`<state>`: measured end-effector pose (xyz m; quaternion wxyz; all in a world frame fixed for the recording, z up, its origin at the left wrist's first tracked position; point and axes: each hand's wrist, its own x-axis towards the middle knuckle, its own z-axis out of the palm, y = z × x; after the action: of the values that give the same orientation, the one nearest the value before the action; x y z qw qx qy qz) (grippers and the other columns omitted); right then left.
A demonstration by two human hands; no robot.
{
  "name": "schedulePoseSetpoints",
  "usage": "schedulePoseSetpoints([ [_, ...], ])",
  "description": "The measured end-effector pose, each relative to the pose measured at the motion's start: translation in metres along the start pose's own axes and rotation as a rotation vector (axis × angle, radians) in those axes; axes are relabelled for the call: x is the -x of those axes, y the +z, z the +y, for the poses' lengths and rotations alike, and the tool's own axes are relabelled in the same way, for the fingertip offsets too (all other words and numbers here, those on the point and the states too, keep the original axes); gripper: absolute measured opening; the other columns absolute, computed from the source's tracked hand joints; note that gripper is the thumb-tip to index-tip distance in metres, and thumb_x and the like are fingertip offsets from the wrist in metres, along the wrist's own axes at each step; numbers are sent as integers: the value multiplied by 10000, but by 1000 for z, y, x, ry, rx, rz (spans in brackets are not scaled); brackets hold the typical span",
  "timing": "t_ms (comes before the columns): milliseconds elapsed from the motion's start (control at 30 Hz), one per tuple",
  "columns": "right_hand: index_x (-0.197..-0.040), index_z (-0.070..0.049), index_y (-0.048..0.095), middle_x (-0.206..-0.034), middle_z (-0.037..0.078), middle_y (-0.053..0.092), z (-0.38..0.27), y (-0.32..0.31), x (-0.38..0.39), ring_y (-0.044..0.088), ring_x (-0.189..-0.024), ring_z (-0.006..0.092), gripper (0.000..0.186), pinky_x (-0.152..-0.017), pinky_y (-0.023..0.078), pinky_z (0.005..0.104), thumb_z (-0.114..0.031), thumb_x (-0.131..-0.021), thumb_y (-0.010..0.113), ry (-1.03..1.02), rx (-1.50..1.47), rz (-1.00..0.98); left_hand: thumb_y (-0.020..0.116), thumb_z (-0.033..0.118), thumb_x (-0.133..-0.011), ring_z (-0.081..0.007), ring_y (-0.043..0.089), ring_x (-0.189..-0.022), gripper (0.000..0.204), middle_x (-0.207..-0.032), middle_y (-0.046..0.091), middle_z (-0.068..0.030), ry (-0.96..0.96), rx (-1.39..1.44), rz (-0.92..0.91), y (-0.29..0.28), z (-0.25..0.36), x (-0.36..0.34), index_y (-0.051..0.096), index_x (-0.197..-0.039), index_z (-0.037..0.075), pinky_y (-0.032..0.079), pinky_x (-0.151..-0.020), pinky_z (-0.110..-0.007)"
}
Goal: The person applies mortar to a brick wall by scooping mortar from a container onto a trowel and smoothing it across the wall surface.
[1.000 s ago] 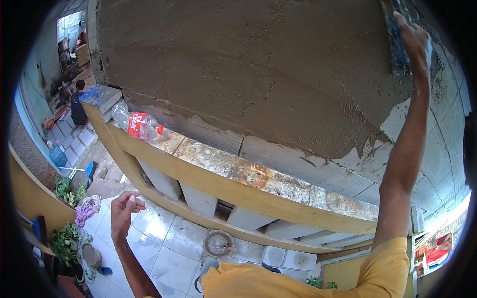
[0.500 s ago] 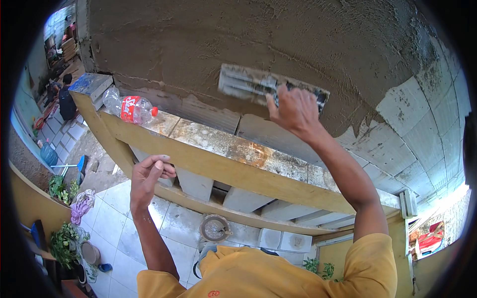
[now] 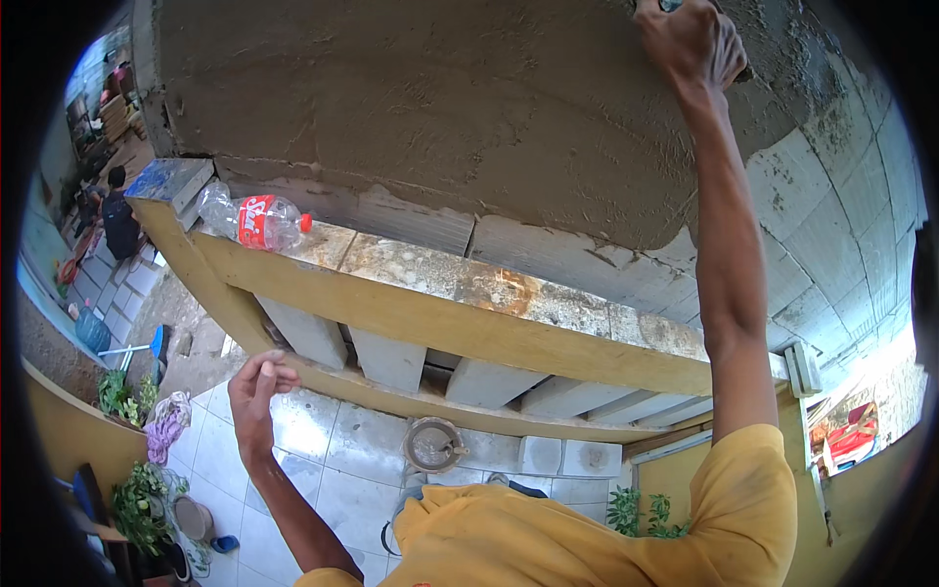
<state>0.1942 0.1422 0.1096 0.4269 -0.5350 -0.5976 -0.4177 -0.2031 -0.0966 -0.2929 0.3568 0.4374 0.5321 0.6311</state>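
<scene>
Grey wet plaster [image 3: 430,98] covers the upper wall, over pale blocks [image 3: 822,235]. My right hand [image 3: 690,49] grips a metal trowel [image 3: 671,7] against the plaster at the top right; much of the tool is hidden behind the hand. Low at the left, my left hand [image 3: 259,391] hangs in front of the yellow railing [image 3: 411,318] with fingers curled and nothing visible in them. An empty plastic bottle [image 3: 256,220] with a red cap and label lies on the railing's stained top.
A person in dark clothes [image 3: 120,220] is at the far left near a blue broom [image 3: 156,342]. Below are potted plants [image 3: 137,509], a purple cloth [image 3: 164,426], a round bucket [image 3: 430,440] on the tiles [image 3: 342,455] and two grey blocks [image 3: 567,457].
My right hand and trowel went from the upper right down to the middle, then back up to the top. My left hand rose, then dropped back lower and further left.
</scene>
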Motion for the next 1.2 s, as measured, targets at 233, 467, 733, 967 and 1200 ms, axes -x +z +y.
schedulePoseSetpoints([
  [233,-704,-118,530,-490,22,511,-6,64,235,489,-392,132,369,-356,347,311,-322,-977,672,-645,-200,-344,615,253,-1040,-156,677,-758,294,-846,711,-86,-87,171,18,11,-42,15,684,-1144,-13,524,-706,-272],
  [467,-732,-92,567,-499,29,532,39,42,110,482,-381,158,372,-376,389,370,-359,-954,700,-234,-165,53,567,230,-1071,-157,693,-759,283,-863,728,-102,148,126,-306,96,35,-54,668,-1154,-22,538,-720,-265],
  [733,-895,-26,709,-672,112,685,163,-45,-49,667,-585,219,422,-552,531,405,-444,-937,670,140,2,116,605,257,-1050,-160,714,-740,309,-840,738,-107,190,-17,-318,121,59,-65,681,-1129,-31,537,-683,-247],
  [967,-1100,75,711,-997,302,732,280,-104,-70,722,-985,436,522,-882,560,505,-389,-878,622,544,-96,300,568,273,-1065,-147,696,-718,296,-823,716,-79,22,7,3,82,11,-12,665,-1136,3,527,-660,-237],
  [1200,-968,23,747,-1004,286,721,455,-91,-22,680,-1081,399,748,-899,496,535,-692,-895,539,612,4,249,620,325,-1039,-213,698,-892,404,-989,721,-123,-75,-12,53,90,-10,80,666,-1226,-30,570,-825,-320],
])
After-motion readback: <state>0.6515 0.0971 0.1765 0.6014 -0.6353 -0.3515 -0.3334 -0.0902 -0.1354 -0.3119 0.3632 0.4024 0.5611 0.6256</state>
